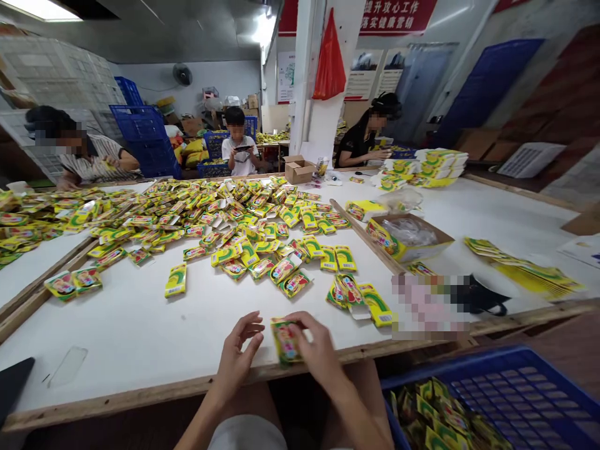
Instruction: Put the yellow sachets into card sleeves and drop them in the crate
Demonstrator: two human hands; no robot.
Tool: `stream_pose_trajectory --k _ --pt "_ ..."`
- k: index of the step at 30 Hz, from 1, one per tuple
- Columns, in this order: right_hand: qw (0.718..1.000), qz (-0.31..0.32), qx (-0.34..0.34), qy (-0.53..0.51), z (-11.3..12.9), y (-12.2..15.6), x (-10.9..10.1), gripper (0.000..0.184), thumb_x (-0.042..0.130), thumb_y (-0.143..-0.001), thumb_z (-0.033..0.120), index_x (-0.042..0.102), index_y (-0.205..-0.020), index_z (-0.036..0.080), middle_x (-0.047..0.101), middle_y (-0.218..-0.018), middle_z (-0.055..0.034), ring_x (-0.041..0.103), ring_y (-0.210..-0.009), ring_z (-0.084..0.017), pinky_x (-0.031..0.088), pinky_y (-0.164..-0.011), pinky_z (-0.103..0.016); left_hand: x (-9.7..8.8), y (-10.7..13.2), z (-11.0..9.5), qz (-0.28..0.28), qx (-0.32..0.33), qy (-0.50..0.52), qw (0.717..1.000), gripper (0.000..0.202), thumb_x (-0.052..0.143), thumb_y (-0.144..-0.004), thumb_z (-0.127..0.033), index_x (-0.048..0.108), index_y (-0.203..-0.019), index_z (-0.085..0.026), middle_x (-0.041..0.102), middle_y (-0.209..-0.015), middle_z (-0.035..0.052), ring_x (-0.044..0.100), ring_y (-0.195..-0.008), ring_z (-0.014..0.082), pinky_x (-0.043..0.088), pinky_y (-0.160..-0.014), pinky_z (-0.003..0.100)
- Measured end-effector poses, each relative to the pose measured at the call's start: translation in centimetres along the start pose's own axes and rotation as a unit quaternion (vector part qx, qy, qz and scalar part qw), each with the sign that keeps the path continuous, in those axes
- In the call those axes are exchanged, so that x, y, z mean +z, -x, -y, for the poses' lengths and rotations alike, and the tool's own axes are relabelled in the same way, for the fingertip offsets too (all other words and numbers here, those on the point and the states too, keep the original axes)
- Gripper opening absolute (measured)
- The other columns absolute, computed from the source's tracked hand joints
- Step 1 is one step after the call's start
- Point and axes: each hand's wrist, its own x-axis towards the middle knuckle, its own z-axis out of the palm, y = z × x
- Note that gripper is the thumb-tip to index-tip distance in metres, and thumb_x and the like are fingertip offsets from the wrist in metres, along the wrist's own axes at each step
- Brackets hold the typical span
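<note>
Sits at a white table with both forearms stretched forward over its wooden front edge, bringing the wrists fairly close together. Holds the left hand with palm turned inward, fingers curved and thumb apart from them, loosely open and with nothing in its grasp. Grips a small yellow-and-green box in the right hand, pressing the thumb over the printed face; cannot tell how the other fingers lie behind it. Has that box between the two hands, near the front edge, slightly blurred and apart from the left fingertips; cannot tell whether it touches the tabletop.

Beyond the hands, spreads out into a broad loose pile of similar boxes, lying at all angles. At lower right, below the table edge, shows a blue basket with many small yellow-and-green boxes inside, heaped toward its left part. On the right of the tabletop, beside a wooden strip, displays an open yellow carton filled with clear plastic. At the far edge, near the pillar, includes a brown carton, too deep to see into. Behind, at left, rises to stacked blue crates.
</note>
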Motion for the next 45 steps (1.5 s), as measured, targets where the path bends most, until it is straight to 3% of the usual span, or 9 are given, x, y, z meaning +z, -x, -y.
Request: stream_pose_trajectory --k 5,8,16,23,26,28,33,38,45 --pt "0.966 -0.015 0.07 0.248 -0.2 2.9 -13.8 0.022 0.058 -0.077 0.043 0.07 -0.079 0.026 0.072 -0.087 -0.0092 0.065 -0.084 -0.029 0.049 -0.077 -0.039 -0.1 -0.4 0.3 -0.021 -0.038 0.017 0.999 0.034 0.06 -0.082 -0.044 0.062 -0.103 -0.017 0.069 -0.098 0.0096 0.066 -0.092 0.023 0.051 -0.087 0.038" --pt "0.935 -0.081 0.099 0.331 -2.8 2.5 -16.6 0.032 0.058 -0.076 0.048 0.069 -0.09 0.022 0.071 -0.095 -0.012 0.064 -0.09 -0.031 0.047 -0.081 -0.042 0.2 -0.8 0.4 0.0 -0.042 -0.012 0.999 0.033 0.062 -0.08 -0.045 0.064 -0.098 -0.017 0.069 -0.097 0.0089 0.066 -0.09 0.0225 0.052 -0.084 0.036" --pt "0.901 -0.185 0.101 0.378 -9.2 -3.2 -8.8 0.056 0.068 -0.068 0.033 0.052 -0.119 0.013 0.065 -0.109 -0.0158 0.056 -0.099 -0.032 0.042 -0.084 -0.044 -0.5 -0.4 1.2 0.016 -0.048 -0.035 0.998 0.034 0.059 -0.082 -0.046 0.062 -0.1 -0.017 0.069 -0.094 0.0078 0.066 -0.087 0.0219 0.051 -0.084 0.037" --pt "0.96 0.016 -0.046 0.275 -5.3 -1.0 -4.2 0.062 0.054 -0.06 0.004 0.054 -0.118 0.026 0.061 -0.118 -0.0043 0.048 -0.109 -0.028 0.037 -0.092 -0.044 0.3 -1.1 0.0 -0.023 0.032 -0.105 0.994 0.041 0.062 -0.08 -0.038 0.056 -0.118 -0.021 0.063 -0.115 0.0109 0.06 -0.106 0.0261 0.045 -0.093 0.043" --pt "0.964 0.092 -0.118 0.222 -3.4 -0.7 -1.8 0.069 0.044 -0.057 -0.003 0.055 -0.117 0.028 0.06 -0.121 -0.0014 0.046 -0.116 -0.025 0.031 -0.103 -0.046 1.5 -2.1 -1.2 0.032 0.098 -0.167 0.981 0.054 0.069 -0.074 -0.031 0.053 -0.125 -0.024 0.057 -0.127 0.0113 0.048 -0.121 0.0298 0.034 -0.104 0.048" --pt "0.968 0.082 -0.146 0.187 -3.0 -0.9 -0.6 0.064 0.042 -0.061 -0.004 0.056 -0.115 0.028 0.058 -0.125 -0.0024 0.044 -0.12 -0.024 0.028 -0.106 -0.047 2.2 -2.8 -1.6 0.099 0.088 -0.16 0.978 0.059 0.069 -0.073 -0.026 0.049 -0.128 -0.025 0.061 -0.118 0.0107 0.055 -0.11 0.0282 0.04 -0.097 0.046" --pt "0.996 -0.067 -0.047 0.045 -3.7 -1.3 1.2 0.026 0.051 -0.082 0.018 0.054 -0.108 0.022 0.061 -0.109 -0.0079 0.059 -0.101 -0.023 0.047 -0.091 -0.041 2.7 -2.9 -1.1 0.097 0.009 -0.021 0.995 0.044 0.057 -0.083 -0.03 0.04 -0.123 -0.026 0.058 -0.095 0.0033 0.061 -0.076 0.016 0.051 -0.065 0.028" --pt "0.997 0.027 0.028 -0.07 -3.8 -0.9 2.7 0.016 0.055 -0.085 0.031 0.058 -0.097 0.021 0.067 -0.091 -0.0029 0.065 -0.079 -0.018 0.052 -0.074 -0.03 1.7 -1.5 -0.8 0.096 -0.015 0.037 0.995 0.039 0.06 -0.082 -0.033 0.045 -0.117 -0.026 0.055 -0.096 0.002 0.061 -0.077 0.0143 0.051 -0.065 0.025" --pt "0.996 0.063 0.016 -0.066 -3.5 -2.7 4.4 0.014 0.055 -0.083 0.03 0.064 -0.083 0.019 0.068 -0.079 -0.0018 0.063 -0.073 -0.018 0.051 -0.071 -0.03 0.3 -2.1 -0.5 0.08 -0.026 0.007 0.996 0.025 0.065 -0.077 -0.038 0.059 -0.09 -0.018 0.064 -0.089 0.0052 0.063 -0.085 0.0204 0.051 -0.072 0.03"
